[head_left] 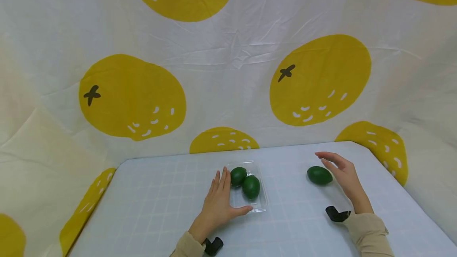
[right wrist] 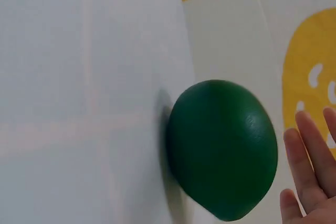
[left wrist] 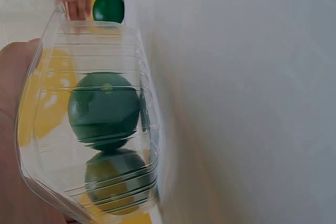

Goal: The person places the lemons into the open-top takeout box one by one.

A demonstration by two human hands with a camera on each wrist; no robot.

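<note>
A clear plastic container (head_left: 263, 193) on the table holds two dark green limes, one lime (head_left: 238, 176) behind and left of the other lime (head_left: 251, 187). Along the container's left side lies my left hand (head_left: 217, 205), fingers straight and thumb spread across the near edge. In the left wrist view both limes show through the ribbed clear wall (left wrist: 89, 35). Farther right, a third green lime (head_left: 319, 175) rests on the table. My right hand (head_left: 344, 173) is just to its right, fingers relaxed and apart from it; the right wrist view shows a gap between lime (right wrist: 223, 150) and fingers (right wrist: 304, 163).
A pale checked cloth covers the table (head_left: 153, 201). Behind it hangs a white curtain (head_left: 228, 70) printed with large yellow fruit. Black wrist straps or mounts (head_left: 213, 246) sit by both sleeves. The table's right edge slopes away beyond my right hand.
</note>
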